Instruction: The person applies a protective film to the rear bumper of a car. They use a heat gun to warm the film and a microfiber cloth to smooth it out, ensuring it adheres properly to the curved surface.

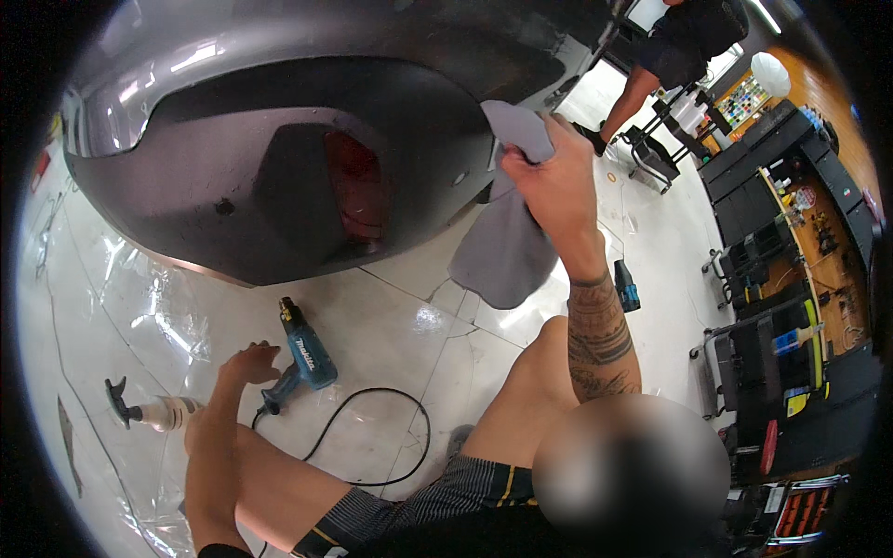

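Note:
My right hand [555, 181] pinches a grey cloth [507, 249] against the edge of a dark grey car bumper [233, 200]. Part of the cloth lies folded over the fingers, and the rest hangs down over the floor. A red reflector lamp [357, 184] is set into the bumper to the left of the cloth. My left hand [253, 363] hangs by my left knee, its fingers loosely bent and holding nothing. Just right of it, a teal heat gun [313, 357] lies on the floor, its black cord looping toward me.
A spray bottle [158, 411] stands left of my left knee. Beyond my right forearm is a dark teal tool [627, 286]. Another person [688, 46] is at the upper right beside a rolling cart [656, 153]. Stools and a workbench [823, 256] line the right side.

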Demonstrator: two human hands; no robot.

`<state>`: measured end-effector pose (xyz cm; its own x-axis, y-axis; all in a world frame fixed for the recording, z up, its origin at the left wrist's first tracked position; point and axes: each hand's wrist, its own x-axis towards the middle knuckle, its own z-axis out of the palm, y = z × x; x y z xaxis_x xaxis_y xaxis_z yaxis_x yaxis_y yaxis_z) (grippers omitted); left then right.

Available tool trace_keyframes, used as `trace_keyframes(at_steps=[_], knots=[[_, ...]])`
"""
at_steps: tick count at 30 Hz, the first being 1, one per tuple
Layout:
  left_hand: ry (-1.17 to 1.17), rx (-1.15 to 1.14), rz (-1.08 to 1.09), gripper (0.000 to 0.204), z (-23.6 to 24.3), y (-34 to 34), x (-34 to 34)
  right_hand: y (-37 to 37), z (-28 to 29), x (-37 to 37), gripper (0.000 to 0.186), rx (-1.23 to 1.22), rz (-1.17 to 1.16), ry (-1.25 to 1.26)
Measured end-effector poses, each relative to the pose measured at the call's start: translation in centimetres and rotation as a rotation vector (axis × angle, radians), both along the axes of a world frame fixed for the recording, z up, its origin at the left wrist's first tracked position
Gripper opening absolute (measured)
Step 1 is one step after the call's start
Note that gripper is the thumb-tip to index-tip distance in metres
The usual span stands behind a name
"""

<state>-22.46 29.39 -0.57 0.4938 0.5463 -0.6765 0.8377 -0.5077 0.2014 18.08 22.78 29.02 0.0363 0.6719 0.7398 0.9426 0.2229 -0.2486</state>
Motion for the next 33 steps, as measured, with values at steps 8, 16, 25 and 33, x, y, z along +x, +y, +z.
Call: trace_keyframes(at_steps=[8, 16, 25, 33], knots=[[-0.8, 0.172, 0.32, 0.025, 11.5, -3.9, 2.9, -2.7, -2.4, 4.3, 0.02, 0.069, 0.343, 0.63], [-1.684, 1.312, 0.615, 0.019, 19.1, -0.9, 3.5, -0.7, -2.3, 2.1, 0.02, 0.089, 0.345, 0.451], [-1.757, 1.256, 0.513, 0.024, 18.1, 2.2, 3.5, 0.3, 0.0, 0.6, 0.019, 0.067, 0.217, 0.171], [-1.725, 1.241, 0.464, 0.029, 16.9, 2.7, 3.5, 0.1, 3.8, -2.5, 0.022, -0.117, 0.007, -0.141]])
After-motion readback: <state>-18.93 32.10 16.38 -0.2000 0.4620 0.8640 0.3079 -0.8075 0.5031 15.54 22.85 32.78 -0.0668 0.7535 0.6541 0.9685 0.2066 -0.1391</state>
